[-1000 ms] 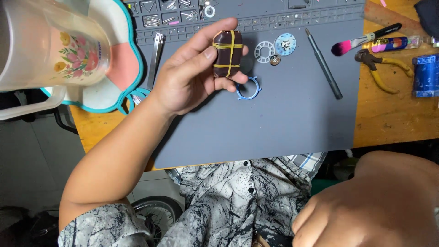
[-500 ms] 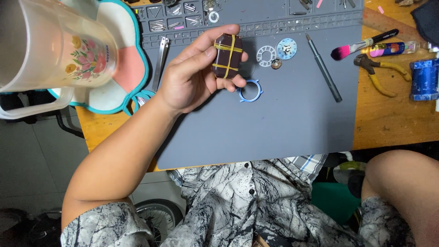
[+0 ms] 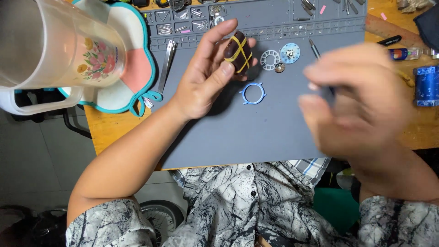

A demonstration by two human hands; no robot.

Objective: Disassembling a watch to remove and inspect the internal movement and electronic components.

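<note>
- The left hand point(image 3: 201, 84) holds a small dark brown oblong block point(image 3: 237, 52) wrapped crosswise with yellow bands; its grip is pinching the block between thumb and fingers, lifted just above the grey work mat point(image 3: 238, 132).
- The block sits at the upper middle of the mat, tilted, with the thumb pressed on its lower end and the fingers curled behind it.
- The right hand point(image 3: 361, 100) is badly blurred over the right part of the mat; its fingers look loosely bent, but I cannot tell whether its grip is spread or pressed together, or whether it holds anything.
- Just below the block a light blue ring with small lugs point(image 3: 252, 93) lies flat on the mat.
- To the right of the block lie a white toothed ring point(image 3: 270, 60), a round pale blue dial point(image 3: 289, 53) and a tiny round metal part point(image 3: 280, 67), close together.
- A thin dark tool point(image 3: 314, 48) lies on the mat, its lower end hidden behind the right hand.
- Metal tweezers point(image 3: 167, 59) lie on the left part of the mat, near a teal-edged white and pink cloth point(image 3: 132, 77).
- A translucent plastic jug with a flower print point(image 3: 59, 48) fills the upper left, close to the camera.
- On the wooden bench point(image 3: 109, 126) at the far right stand a blue cylinder point(image 3: 426, 85) and a small bottle point(image 3: 404, 54).
- The mat's top edge has small compartments holding tiny metal parts point(image 3: 183, 20).
</note>
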